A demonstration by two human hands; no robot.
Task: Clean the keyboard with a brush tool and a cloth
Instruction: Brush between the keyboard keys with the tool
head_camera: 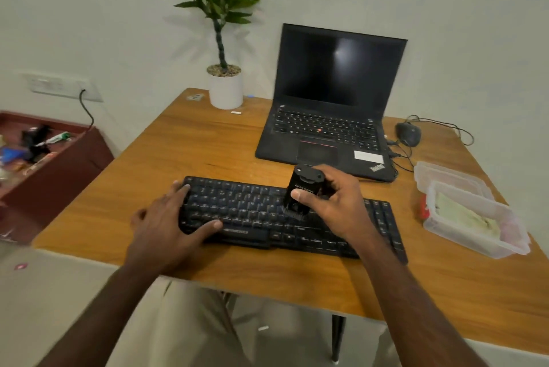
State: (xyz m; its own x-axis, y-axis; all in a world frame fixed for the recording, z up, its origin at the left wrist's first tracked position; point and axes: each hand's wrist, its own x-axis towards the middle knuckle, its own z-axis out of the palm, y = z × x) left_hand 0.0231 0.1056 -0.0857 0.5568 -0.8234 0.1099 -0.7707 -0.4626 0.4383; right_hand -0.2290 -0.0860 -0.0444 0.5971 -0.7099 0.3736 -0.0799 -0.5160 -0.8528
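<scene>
A black keyboard (255, 212) lies across the near middle of the wooden table (184, 144). My left hand (166, 221) rests on the keyboard's left end, fingers spread over the edge and thumb on the lower keys. My right hand (329, 200) grips a black brush tool (300, 191) upright, its short bristles touching the keys at the keyboard's middle. A pale cloth (463, 215) lies folded inside a clear plastic box (475, 245) at the right.
An open black laptop (326, 117) stands behind the keyboard. A wired mouse (408, 133) sits to its right, and a potted plant (225, 87) stands at the back. A second clear box (439, 173) lies behind the first. A maroon bin (59, 164) with clutter stands left of the table.
</scene>
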